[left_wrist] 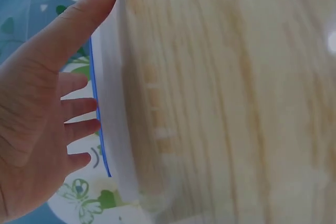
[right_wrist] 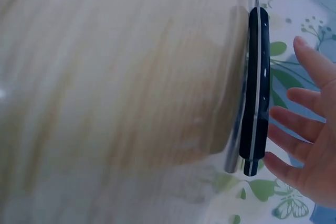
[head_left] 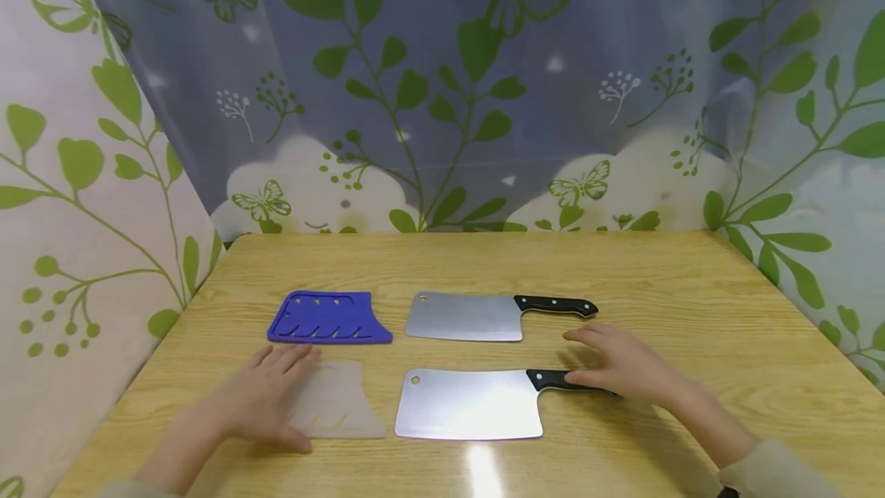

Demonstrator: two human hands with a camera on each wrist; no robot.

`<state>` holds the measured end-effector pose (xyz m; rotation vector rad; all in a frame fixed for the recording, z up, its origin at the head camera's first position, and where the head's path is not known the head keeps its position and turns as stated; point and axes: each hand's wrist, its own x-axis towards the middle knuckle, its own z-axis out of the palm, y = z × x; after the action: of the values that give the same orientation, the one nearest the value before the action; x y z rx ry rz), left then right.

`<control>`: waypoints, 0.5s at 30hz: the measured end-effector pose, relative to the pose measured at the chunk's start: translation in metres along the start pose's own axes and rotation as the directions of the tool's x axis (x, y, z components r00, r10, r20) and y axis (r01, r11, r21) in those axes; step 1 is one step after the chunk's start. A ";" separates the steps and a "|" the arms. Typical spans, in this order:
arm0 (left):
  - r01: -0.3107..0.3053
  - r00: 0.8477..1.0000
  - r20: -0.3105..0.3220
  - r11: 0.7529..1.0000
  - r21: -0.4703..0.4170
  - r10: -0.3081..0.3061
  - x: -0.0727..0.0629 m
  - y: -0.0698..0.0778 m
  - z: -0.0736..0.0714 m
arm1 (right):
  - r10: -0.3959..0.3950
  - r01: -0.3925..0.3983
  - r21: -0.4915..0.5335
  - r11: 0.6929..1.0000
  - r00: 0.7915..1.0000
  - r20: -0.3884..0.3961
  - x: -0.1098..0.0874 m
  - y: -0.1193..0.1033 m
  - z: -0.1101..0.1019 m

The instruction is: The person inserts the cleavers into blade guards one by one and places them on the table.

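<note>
Currently both sleeves [head_left: 774, 469] run off the bottom edge; a dark bit [head_left: 727, 492] at the right cuff is mostly cropped, can't ID. Left hand [head_left: 266, 396] open, fingers spread over the pale sheath [head_left: 346, 402], hiding its left end (contact unclear). Near cleaver [head_left: 470, 406] lies right of that sheath, flat on the table [head_left: 588, 260]; right hand [head_left: 625, 366], fingers loose, not gripping, hides part of its black handle [head_left: 549, 380]. Next row back: blue sheath [head_left: 325, 317] left, far cleaver [head_left: 466, 317] right, unobstructed. Patterned curtain [head_left: 415, 125] behind, top cropped.
</note>
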<state>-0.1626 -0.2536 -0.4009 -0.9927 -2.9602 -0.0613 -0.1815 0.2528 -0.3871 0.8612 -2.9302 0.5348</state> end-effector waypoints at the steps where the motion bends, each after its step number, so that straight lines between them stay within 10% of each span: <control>1: -0.006 1.000 0.000 1.000 -0.001 0.006 0.000 0.000 0.001 | 0.000 0.000 0.016 1.000 1.000 0.014 0.000 0.000 0.002; 15: -0.081 0.996 -0.030 0.997 0.000 0.081 0.003 -0.001 0.005 | -0.048 0.041 0.056 0.998 0.991 0.126 0.002 -0.008 0.011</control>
<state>-0.1656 -0.2518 -0.4057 -1.1008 -2.8902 -0.0758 -0.1779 0.2419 -0.3944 1.0000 -3.0147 0.5788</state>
